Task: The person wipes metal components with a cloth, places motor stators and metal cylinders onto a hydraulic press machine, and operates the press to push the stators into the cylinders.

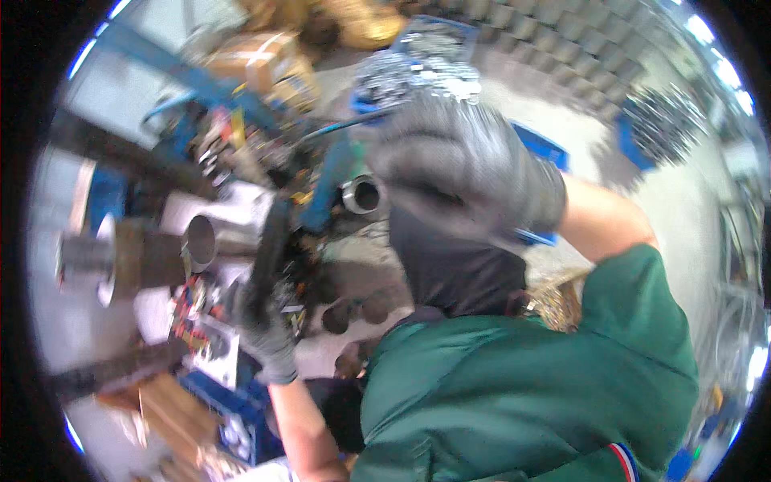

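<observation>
My right hand [466, 165], in a grey glove, is raised at the upper middle and smeared by motion. Its fingers look curled in; what they hold, if anything, is hidden. A thin dark-blue rod [347, 124] runs leftward from the edge of this hand; whether it is gripped does not show. Lower left, my left hand [265, 337], also gloved, is against a dark upright bar [271, 257] of a machine, its fingers blurred. Beside that bar lies a wide metal tube [201, 241]. A short open metal cylinder [361, 195] is just below and left of my right hand.
Blue bins of shiny metal parts stand on the floor, one at the top [438, 40] and another at the right [638, 145]. Rows of grey cylindrical pieces [554, 40] are stacked at the back. Cardboard boxes [253, 60] sit upper left; heavy machine columns [120, 153] cross the left side.
</observation>
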`<state>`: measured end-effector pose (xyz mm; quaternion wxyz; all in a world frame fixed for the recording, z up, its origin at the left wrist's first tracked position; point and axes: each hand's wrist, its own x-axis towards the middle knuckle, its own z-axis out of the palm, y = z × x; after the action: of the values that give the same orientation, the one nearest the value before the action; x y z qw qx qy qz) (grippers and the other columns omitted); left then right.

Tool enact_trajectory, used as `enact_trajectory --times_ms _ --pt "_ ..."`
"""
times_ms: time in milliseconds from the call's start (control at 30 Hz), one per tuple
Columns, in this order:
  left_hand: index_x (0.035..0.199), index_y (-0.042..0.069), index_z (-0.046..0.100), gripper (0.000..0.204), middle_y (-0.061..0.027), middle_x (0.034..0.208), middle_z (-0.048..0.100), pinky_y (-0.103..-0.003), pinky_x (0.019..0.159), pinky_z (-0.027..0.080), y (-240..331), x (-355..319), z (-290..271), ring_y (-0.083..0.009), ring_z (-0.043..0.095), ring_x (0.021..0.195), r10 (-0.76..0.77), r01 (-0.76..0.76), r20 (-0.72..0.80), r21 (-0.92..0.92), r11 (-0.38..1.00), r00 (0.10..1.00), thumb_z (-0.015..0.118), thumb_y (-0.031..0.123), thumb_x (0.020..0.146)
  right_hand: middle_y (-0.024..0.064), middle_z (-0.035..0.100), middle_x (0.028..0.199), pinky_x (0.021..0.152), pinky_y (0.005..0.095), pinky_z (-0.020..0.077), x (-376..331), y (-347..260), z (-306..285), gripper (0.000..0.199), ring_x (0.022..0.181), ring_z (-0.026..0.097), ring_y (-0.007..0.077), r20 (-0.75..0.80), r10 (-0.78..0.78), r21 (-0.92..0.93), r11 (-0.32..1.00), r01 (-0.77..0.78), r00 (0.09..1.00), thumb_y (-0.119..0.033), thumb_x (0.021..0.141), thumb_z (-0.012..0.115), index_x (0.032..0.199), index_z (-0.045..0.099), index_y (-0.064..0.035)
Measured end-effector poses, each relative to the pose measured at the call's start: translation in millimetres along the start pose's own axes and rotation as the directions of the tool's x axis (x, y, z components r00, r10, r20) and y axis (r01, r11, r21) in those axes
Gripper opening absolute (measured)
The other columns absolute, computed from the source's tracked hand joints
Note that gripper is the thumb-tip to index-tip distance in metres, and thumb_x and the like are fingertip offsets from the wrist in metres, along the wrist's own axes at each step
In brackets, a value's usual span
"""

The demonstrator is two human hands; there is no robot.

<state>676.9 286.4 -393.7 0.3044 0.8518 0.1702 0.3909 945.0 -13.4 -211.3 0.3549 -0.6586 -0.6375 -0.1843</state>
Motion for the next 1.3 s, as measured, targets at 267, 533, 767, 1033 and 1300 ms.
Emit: enact_trajectory --times_ms 267,533,767,1033,1300 --pt "0.145 0.013 0.052 0.086 -0.0169 0.135 0.059 -0.044 0.099 0.055 30 -3 5 -0.0342 0.062 0.118 0.192 -0.194 0.031 0.054 0.980 0.981 0.094 0.032 0.073 0.0170 0.070 0.105 0.084 0.0450 0.0584 -7 -26 180 0.030 0.098 0.071 0.0368 0.400 0.038 0.625 0.720 -0.303 0.916 -0.015 0.084 0.076 0.112 0.069 -0.0056" --pt "0.145 0.013 0.053 0.095 -0.0175 0.136 0.060 -0.044 0.097 0.056 16 -2 -10 -0.0352 0.064 0.115 0.252 -0.257 0.119 0.035 0.966 0.960 0.096 0.023 0.061 0.0153 0.072 0.092 0.075 0.0414 0.0590 -20 -41 221 0.022 0.086 0.073 0.0335 0.399 -0.003 0.734 0.601 -0.317 0.917 -0.013 0.084 0.080 0.103 0.072 -0.0077" --pt "0.142 0.014 0.056 0.102 -0.0175 0.135 0.062 -0.047 0.099 0.053 21 2 -11 -0.0391 0.062 0.118 0.251 -0.250 0.239 -0.033 0.968 0.938 0.096 0.024 0.049 0.0162 0.071 0.090 0.073 0.0422 0.0573 -10 -39 221 0.015 0.085 0.071 0.0357 0.574 -0.088 0.637 0.673 -0.376 0.814 -0.018 0.085 0.076 0.096 0.071 -0.0088" --pt "0.143 0.014 0.056 0.102 -0.0185 0.137 0.061 -0.049 0.103 0.051 17 3 -5 -0.0398 0.061 0.121 0.201 -0.206 0.269 -0.010 0.978 0.942 0.096 0.030 0.051 0.0160 0.070 0.094 0.078 0.0407 0.0565 -14 -37 219 0.019 0.089 0.070 0.0356 0.473 0.039 0.614 0.702 -0.361 0.880 -0.011 0.083 0.075 0.101 0.068 -0.0063" --pt "0.149 0.015 0.052 0.104 -0.0195 0.139 0.059 -0.046 0.104 0.054 10 5 -3 -0.0388 0.061 0.123 0.231 -0.250 0.293 0.030 0.968 0.928 0.098 0.034 0.058 0.0119 0.071 0.093 0.077 0.0371 0.0569 -18 -31 215 0.023 0.086 0.072 0.0273 0.514 -0.011 0.646 0.663 -0.378 0.858 -0.012 0.083 0.079 0.103 0.068 -0.0051"
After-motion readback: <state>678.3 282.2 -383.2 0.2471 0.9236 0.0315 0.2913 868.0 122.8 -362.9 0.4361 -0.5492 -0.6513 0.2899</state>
